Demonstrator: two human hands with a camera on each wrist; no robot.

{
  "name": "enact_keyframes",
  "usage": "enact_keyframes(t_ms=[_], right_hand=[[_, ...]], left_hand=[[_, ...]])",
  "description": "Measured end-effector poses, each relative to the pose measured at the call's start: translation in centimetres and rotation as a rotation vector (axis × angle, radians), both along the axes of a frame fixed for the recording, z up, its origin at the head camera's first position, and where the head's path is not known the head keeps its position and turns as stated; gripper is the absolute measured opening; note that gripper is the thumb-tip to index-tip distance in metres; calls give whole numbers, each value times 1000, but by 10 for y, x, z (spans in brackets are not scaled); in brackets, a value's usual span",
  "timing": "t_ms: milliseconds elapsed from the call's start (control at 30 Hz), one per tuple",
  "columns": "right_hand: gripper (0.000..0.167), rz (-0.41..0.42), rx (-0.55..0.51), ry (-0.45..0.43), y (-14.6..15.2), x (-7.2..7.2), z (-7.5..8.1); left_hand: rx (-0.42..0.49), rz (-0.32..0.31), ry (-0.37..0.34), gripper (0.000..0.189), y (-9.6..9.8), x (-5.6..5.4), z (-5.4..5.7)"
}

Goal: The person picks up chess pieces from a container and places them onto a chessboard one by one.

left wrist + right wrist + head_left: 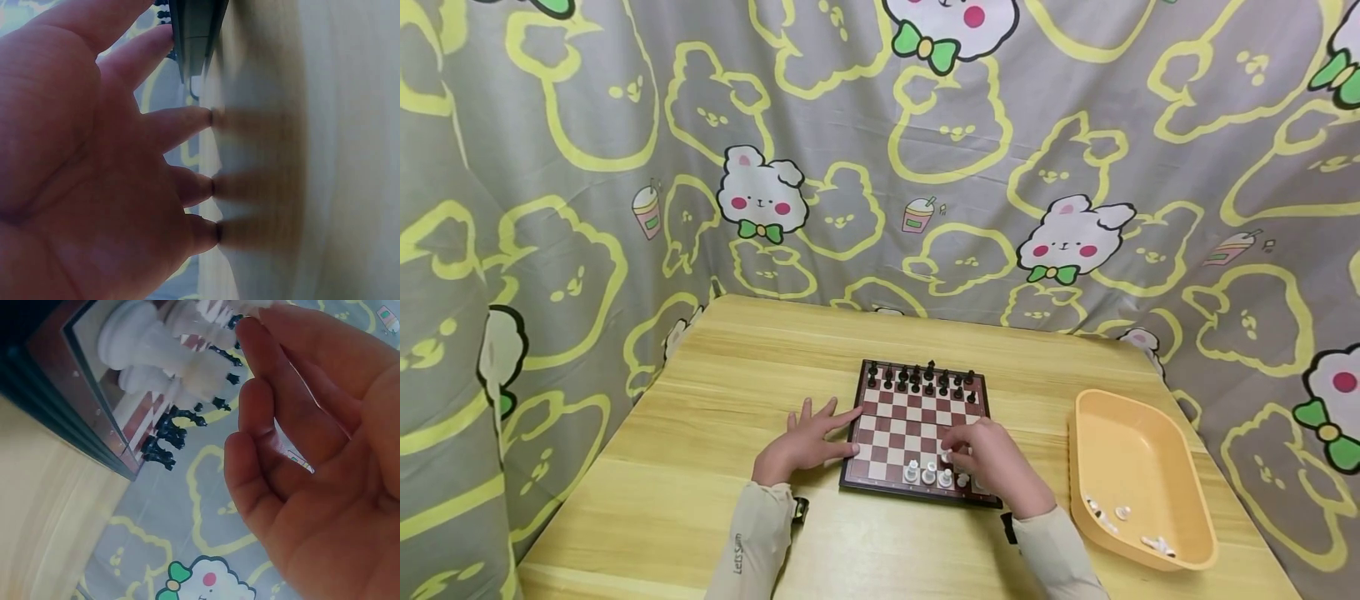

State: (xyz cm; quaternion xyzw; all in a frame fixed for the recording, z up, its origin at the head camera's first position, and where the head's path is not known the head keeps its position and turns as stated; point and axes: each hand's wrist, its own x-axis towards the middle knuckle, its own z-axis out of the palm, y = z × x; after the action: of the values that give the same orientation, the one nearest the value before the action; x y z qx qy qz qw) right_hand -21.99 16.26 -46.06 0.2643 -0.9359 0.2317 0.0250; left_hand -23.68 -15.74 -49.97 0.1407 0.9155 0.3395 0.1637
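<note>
A brown-and-white chessboard [891, 411] lies on the table, two rows of black chess pieces [916, 380] along its far side. Several white chess pieces [928, 474] stand on the near row; others there are partly hidden behind my right hand [994, 468]. Between thumb and fingertips, that hand pinches a small white chess piece [946, 457] over the near right part of the board; its exact kind is too small to tell. My left hand [801, 443] has its fingers spread, with fingertips on the table and the thumb and index finger touching the board's left edge [194, 37].
Right of the board stands a yellow-orange tray [1138, 425] with several loose white pieces [1122, 512] at its near end. A patterned grey curtain [850, 125] hangs behind and beside the wooden table [760, 350].
</note>
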Motion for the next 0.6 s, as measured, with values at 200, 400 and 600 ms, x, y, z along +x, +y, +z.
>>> enact_keyframes(t_ms=[200, 400, 600], right_hand=[[11, 44, 8, -3, 0, -2, -5], [13, 49, 28, 27, -1, -1, -7], [14, 51, 40, 42, -1, -1, -9]], left_hand=[[1, 3, 2, 66, 0, 0, -1], [7, 2, 5, 66, 0, 0, 0], [2, 0, 3, 66, 0, 1, 0]])
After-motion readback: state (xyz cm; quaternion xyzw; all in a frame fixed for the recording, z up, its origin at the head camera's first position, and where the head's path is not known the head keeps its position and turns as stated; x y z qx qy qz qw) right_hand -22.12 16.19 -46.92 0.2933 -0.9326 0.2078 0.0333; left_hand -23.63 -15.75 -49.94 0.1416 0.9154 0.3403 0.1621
